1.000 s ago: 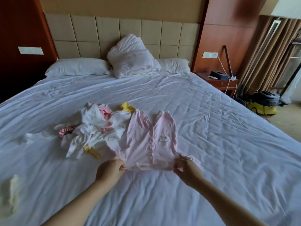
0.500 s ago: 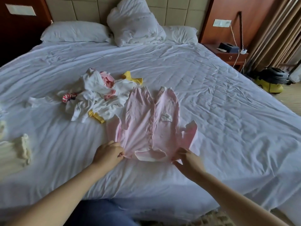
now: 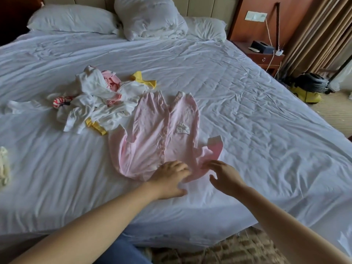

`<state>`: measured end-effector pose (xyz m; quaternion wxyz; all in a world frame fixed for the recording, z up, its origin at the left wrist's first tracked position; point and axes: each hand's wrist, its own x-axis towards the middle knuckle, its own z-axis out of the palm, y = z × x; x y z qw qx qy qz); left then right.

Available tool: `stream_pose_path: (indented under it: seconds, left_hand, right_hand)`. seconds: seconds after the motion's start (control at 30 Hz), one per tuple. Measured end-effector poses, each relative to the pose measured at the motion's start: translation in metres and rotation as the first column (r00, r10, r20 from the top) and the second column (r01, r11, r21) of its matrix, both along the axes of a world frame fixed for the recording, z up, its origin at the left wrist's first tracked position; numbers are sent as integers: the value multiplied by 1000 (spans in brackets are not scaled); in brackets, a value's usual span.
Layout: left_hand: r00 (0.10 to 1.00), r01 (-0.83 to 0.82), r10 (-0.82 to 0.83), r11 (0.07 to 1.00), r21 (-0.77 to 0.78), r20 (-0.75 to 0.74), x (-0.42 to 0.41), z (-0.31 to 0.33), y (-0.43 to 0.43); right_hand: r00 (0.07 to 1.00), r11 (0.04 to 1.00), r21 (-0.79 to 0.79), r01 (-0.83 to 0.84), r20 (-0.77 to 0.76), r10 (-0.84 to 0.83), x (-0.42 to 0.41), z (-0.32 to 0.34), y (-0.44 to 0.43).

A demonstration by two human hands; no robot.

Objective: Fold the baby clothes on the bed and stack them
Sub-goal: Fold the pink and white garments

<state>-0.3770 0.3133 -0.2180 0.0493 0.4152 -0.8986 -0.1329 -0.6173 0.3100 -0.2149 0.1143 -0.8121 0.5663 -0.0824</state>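
A pale pink baby sleepsuit [image 3: 152,136] lies spread flat on the white bed sheet [image 3: 247,121], its legs pointing toward the pillows and its collar end nearest me. My left hand [image 3: 169,180] rests palm-down on the collar end, fingers relaxed. My right hand [image 3: 224,177] hovers by the right sleeve with fingers spread, its fingertips at the pink cloth and nothing in its grip. A heap of unfolded white, pink and yellow baby clothes [image 3: 99,100] sits to the left of the sleepsuit.
A cream garment [image 3: 3,170] lies at the bed's left edge. Pillows [image 3: 148,18] line the headboard. A wooden nightstand [image 3: 264,56] and a yellow vacuum cleaner [image 3: 308,88] stand to the right of the bed. The bed's front edge is just below my arms.
Both hands have let go of the sleepsuit's shoulders. My left hand slid right onto the collar. The view has tilted downward.
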Motion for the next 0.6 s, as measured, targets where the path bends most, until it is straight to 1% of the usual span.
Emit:
stream_pose_path:
  seconds: [0.07, 0.13, 0.27, 0.37, 0.43, 0.53, 0.6]
  left_hand:
    - [997, -26, 28, 999, -34, 72, -19, -3, -2]
    - [995, -69, 71, 997, -38, 65, -27, -5, -6]
    - [990, -130, 130, 992, 7, -54, -26, -7, -16]
    - [949, -256, 272, 960, 113, -160, -23, -6, -21]
    - [920, -299, 325, 943, 144, -219, -22, -4, -25]
    - [928, -278, 303, 951, 137, -217, -21, 2, -26]
    - [946, -250, 267, 962, 107, -184, -22, 4, -27]
  right_hand:
    - [1000, 1000, -1, 21, 1, -21, -7, 0, -6]
    - [1000, 1000, 18, 22, -8, -22, -12, 0, -14]
    - [999, 999, 43, 18, -44, -16, -19, -1, -33]
    - [999, 999, 29, 38, -39, -36, -23, -2, -43]
    - [998, 998, 19, 59, -15, -59, -25, -4, -48]
    - [992, 992, -2, 129, -6, -129, -29, -4, -55]
    - [989, 988, -73, 137, -45, -140, -32, 1, -56]
